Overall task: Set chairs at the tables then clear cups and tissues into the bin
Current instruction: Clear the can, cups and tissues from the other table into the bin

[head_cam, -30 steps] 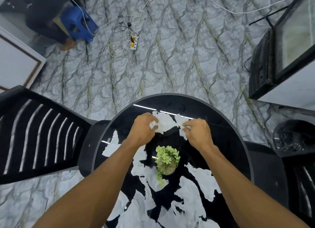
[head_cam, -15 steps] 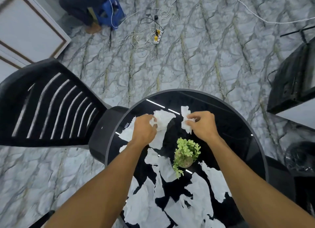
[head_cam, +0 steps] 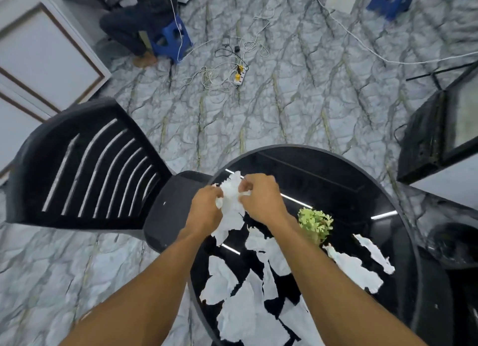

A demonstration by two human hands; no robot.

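Left hand (head_cam: 207,206) and right hand (head_cam: 261,201), apart before, now meet at bench (head_cam: 336,180) left edge, both clamped on one tissue wad (head_cam: 231,198). Gathering under way; many scraps (head_cam: 258,307) remain.

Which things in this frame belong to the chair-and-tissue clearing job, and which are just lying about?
Job: bunched tissue gripped by left hand and right hand; torn tissue pieces on the round table; black chair beside it.
Lying about: small green plant; power strip with cables on the floor; blue stool at upper left.
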